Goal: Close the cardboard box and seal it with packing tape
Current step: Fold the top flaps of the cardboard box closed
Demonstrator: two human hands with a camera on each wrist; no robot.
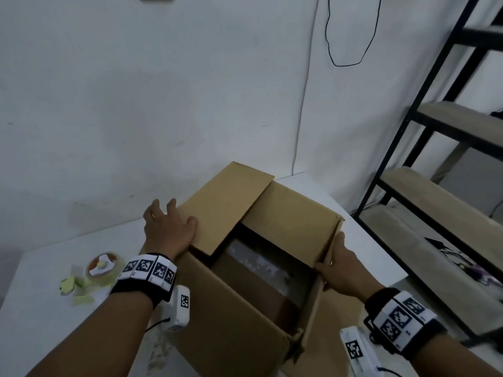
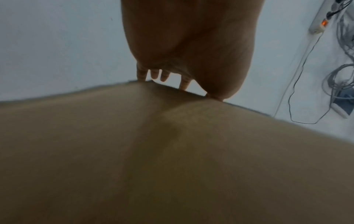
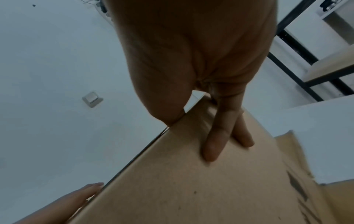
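- Two bare hands are on the flaps of an open cardboard box [image 1: 245, 308] that stands on a white table [image 1: 54, 317], close to the person and toward the table's right side.
- The left hand [image 1: 170, 229] lies flat on the outer face of the left flap [image 1: 226, 205], fingers straight and spread, thumb on the flap's near edge; it presses rather than grips; in the left wrist view the fingertips [image 2: 163, 76] reach just past the flap's far edge, and brown cardboard fills the lower part of that picture.
- The left flap is tilted inward over the opening, not yet lying flat.
- The right hand [image 1: 341, 270] holds the right flap [image 1: 326, 257], which stands nearly upright and is seen edge-on from the head camera; the right wrist view shows straight fingers [image 3: 212, 145] laid against the flap's outer face and the base of the thumb at its top edge; whether the thumb hooks over to the inner side cannot be told.
- The far flap [image 1: 288, 221] leans in behind the opening; inside the box sits something dark with a pale, shiny patch [image 1: 253, 262], too blurred to name.
- A roll of clear packing tape [image 1: 104, 268] lies on the table left of the box, well apart from both hands, with yellowish scraps [image 1: 74, 288] just beside it.
- A black metal shelf rack [image 1: 435, 170] with pale boards stands to the right of the table; thin cables [image 1: 345, 31] hang on the white wall behind.
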